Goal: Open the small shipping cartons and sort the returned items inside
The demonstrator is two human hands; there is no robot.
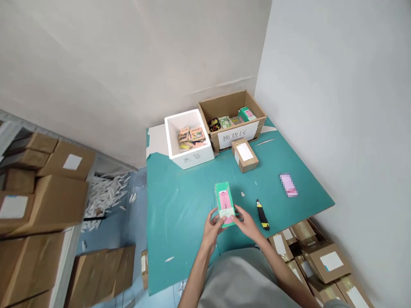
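Between my two hands is a green product box (225,197) with a pink bottle-like picture and a white band on its face. My left hand (212,226) grips its left side near the lower end, thumb on the front. On the right side, my right hand (245,221) holds it the same way, thumb also on the front. A black and yellow box cutter (262,215) lies on the green table (180,205) to the right of my right hand. Beyond the green box sits a small closed cardboard box (244,156) with a white label.
At the table's back stand a white foam box (192,161) with small packets and an open cardboard carton (224,105) with several goods, including a similar green box (246,114). A blurred pink item (288,185) lies right. Stacked cartons (329,261) flank the table.
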